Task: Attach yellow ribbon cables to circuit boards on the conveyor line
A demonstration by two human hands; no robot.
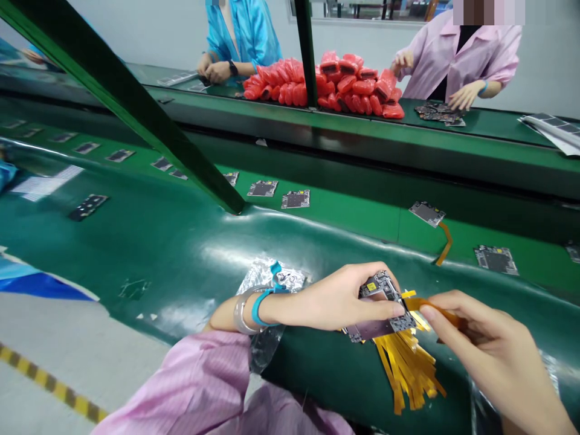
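Observation:
My left hand (348, 297) grips a circuit board (376, 323) with a yellow label, thumb across its face. Close beside it, my right hand (484, 332) pinches an orange flex cable (419, 304) between thumb and fingers. The cable's end meets the board's right edge; whether it is joined there I cannot tell. Beneath the board, a bundle of yellow-orange flex cables (408, 374) fans out over the green mat. A clear plastic bag (267, 347) lies under my left wrist, which wears a blue band and a clear bracelet.
A green belt (357, 223) carries several boards, one (427, 213) with an orange cable attached. A slanted green post (181, 157) stands at left. Across the line, two people work near a pile of red pouches (353, 84). A dark board (88, 206) lies on the left mat.

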